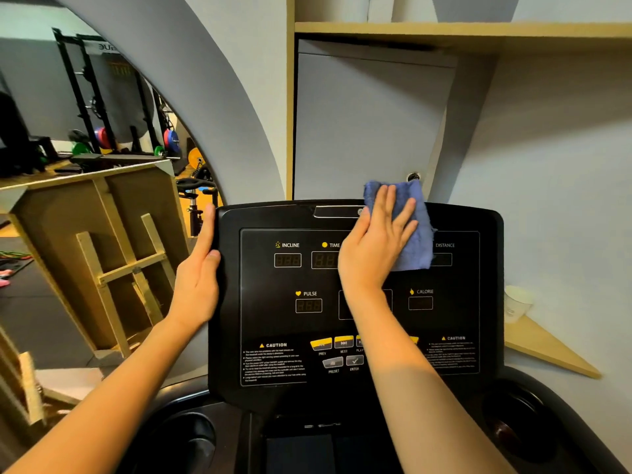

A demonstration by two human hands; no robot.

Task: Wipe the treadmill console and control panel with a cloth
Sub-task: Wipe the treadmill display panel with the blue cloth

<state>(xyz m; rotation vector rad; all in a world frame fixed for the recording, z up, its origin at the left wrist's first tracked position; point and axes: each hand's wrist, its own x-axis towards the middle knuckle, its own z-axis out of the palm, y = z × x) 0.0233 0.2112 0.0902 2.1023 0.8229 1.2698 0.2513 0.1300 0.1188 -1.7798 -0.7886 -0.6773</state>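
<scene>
The right hand lies flat on the blue cloth, fingers straight and spread, pressing it against the upper right of the console; the cloth lies under the fingers and palm, reaching past the fingertips over the console's top edge and down beside the DISTANCE label; the left hand holds the console's left edge, thumb on the front, fingers out of sight behind it; the panel shows INCLINE, TIME, PULSE and CALORIE readouts, all dark; a paper cup stands on a wooden shelf to the right.
</scene>
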